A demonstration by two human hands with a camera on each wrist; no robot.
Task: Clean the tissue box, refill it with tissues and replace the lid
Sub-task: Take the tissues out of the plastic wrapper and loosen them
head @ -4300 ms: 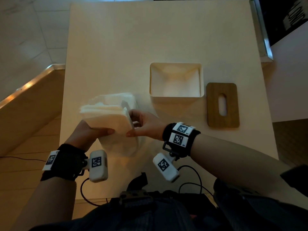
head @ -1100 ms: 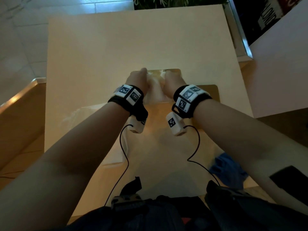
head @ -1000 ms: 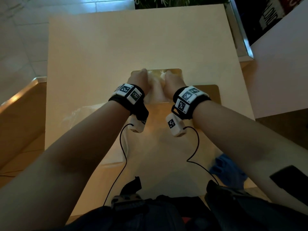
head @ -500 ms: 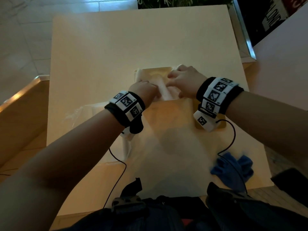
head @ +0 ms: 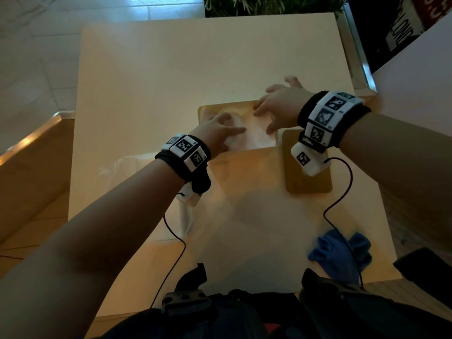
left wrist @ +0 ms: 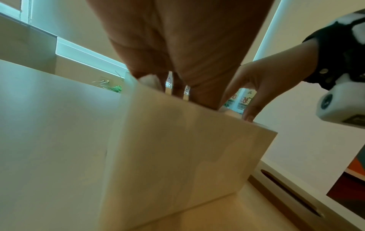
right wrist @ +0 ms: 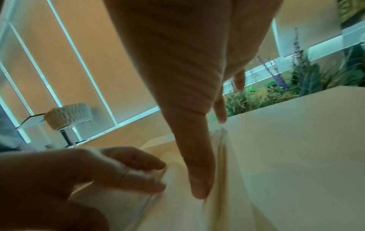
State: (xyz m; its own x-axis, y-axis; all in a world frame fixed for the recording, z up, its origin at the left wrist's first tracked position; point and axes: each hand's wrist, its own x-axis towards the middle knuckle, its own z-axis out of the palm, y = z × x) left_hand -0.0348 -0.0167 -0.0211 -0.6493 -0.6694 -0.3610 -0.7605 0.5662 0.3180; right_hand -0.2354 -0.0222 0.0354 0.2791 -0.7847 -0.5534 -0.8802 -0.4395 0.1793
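Observation:
The cream tissue box (head: 202,111) stands mid-table with the stack of white tissues (head: 259,140) inside it. My left hand (head: 227,130) reaches in from the near left, and its straight fingers press on the tissues. My right hand (head: 272,110) lies spread over the box's far right part, with its thumb (right wrist: 199,181) pushing the tissues down beside the box wall (right wrist: 220,150). Neither hand grips anything. The wooden lid (head: 308,178) with its slot lies flat just right of the box, partly under my right wrist. The left wrist view shows the box's outer wall (left wrist: 177,148) and the lid (left wrist: 286,195).
A crumpled blue cloth (head: 340,253) lies at the near right corner of the table (head: 171,69). An empty clear wrapper (head: 144,172) lies left of the box under my left forearm. Plants (head: 269,4) stand beyond the far edge, and a metal rail (head: 357,50) runs along the right.
The tissue stack, held in the air by both hands earlier, now sits in the box. In the last half second my right hand spread and shifted right, and my left fingers straightened onto the tissues.

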